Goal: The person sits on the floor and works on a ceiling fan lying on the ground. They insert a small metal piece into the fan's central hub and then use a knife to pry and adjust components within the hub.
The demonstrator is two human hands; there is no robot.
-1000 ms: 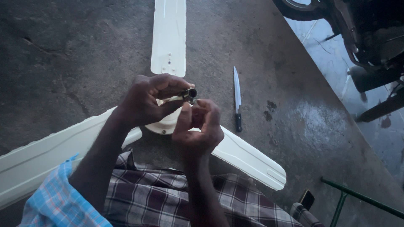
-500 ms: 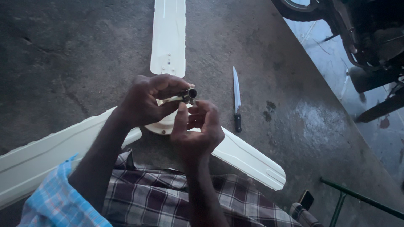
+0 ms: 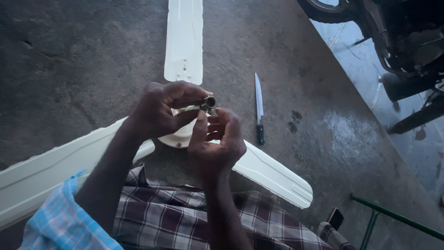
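A white ceiling fan [image 3: 184, 41] with three blades lies flat on the concrete floor in front of me. Above its hub, my left hand [image 3: 159, 111] pinches a small dark metal tube-like part [image 3: 209, 102] that sticks up from the hub. My right hand [image 3: 217, 139] is curled just beside it, fingertips touching the same part. The hub itself is mostly hidden by both hands. A knife [image 3: 259, 109] with a dark handle lies on the floor to the right of my hands.
A motorcycle [image 3: 397, 32] with its wheel stands at the top right on a wet patch of floor. A green metal frame [image 3: 393, 217] sits at the lower right. My checked cloth [image 3: 185, 217] covers my lap.
My right hand's fingers have shifted slightly around the small part. The fan and knife have not moved.
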